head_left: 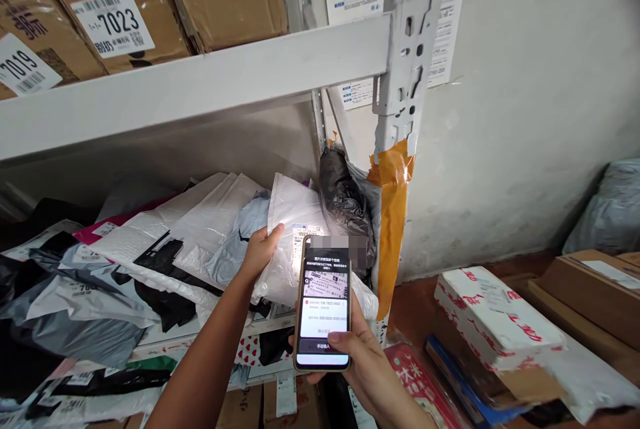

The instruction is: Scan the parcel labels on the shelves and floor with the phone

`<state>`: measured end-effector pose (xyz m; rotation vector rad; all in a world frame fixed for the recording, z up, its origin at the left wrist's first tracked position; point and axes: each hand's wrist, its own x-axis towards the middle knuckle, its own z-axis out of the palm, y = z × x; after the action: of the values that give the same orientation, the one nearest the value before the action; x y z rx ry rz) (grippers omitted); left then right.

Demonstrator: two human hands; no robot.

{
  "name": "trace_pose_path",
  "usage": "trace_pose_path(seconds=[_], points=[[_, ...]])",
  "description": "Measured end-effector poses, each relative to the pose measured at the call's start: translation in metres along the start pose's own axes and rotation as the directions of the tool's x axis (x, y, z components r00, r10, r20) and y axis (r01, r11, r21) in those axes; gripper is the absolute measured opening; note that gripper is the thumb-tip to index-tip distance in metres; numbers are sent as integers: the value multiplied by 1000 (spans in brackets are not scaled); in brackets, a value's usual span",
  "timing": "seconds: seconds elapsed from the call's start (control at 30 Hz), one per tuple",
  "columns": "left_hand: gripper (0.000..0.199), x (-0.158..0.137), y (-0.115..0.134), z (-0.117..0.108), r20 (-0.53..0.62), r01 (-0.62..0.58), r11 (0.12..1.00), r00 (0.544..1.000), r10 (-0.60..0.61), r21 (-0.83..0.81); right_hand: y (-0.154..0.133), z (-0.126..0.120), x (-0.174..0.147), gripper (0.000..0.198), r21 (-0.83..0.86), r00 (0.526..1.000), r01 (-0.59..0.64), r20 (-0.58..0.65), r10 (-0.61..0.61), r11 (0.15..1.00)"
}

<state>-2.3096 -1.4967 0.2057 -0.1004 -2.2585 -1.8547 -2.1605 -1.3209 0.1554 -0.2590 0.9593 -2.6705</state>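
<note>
Beside the post point(399, 76), the left hand point(261, 249) clamps its grip on a white parcel point(285, 262), the right hand point(364, 346) on a phone point(324, 306).

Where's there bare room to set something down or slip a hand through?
Bare floor shows between the post, white box and red bag. Under the beam, the gap above the packets looks passable for a hand. It's crowded where packets pile up around the left hand, and beside the white box, where cartons sit.
</note>
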Motion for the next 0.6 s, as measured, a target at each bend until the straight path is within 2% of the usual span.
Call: trace_pose_path(seconds=[0.23,0.47,0.6], points=[[54,-3,3,1,-13,15,1000,1000,-15,-15,3,0,1,88,-52,1000,7,0,-8,999],[53,-2,2,0,-21,-1,999,1000,2,42,5,-5,3,78,-89,1000,3,16,-1,996],[53,-2,1,0,-8,4,1000,1000,-4,22,6,-4,3,83,-63,1000,-3,5,3,998]])
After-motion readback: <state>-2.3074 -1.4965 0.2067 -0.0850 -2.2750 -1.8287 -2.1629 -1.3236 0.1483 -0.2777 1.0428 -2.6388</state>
